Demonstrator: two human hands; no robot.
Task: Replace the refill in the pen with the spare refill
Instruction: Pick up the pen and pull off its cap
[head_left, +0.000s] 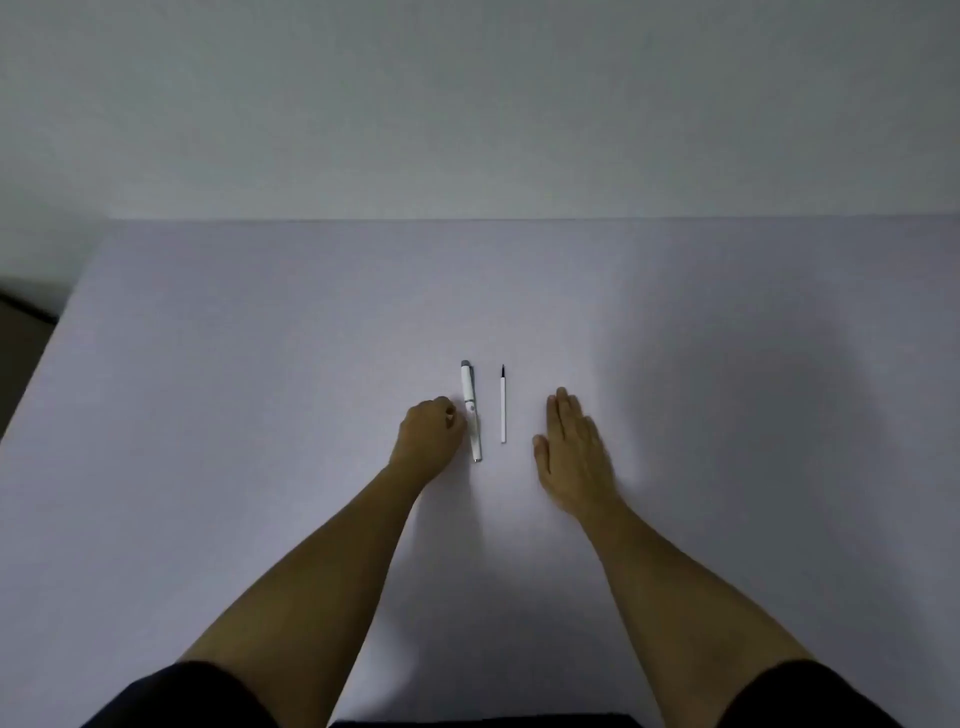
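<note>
The pen (471, 410) lies on the table (260, 364), still in 1 piece, with the spare refill (503, 405) just beside it at 3 o'clock. The left hand (430, 436) is curled, fingertips touching the pen barrel, not yet clamped. The right hand (574, 457) lies flat and spread, holding nothing. I think the round pen may roll into the refill if nudged.

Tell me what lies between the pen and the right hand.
In the head view, the spare refill lies on the table between the pen and the right hand, parallel to the pen and touching neither.
</note>
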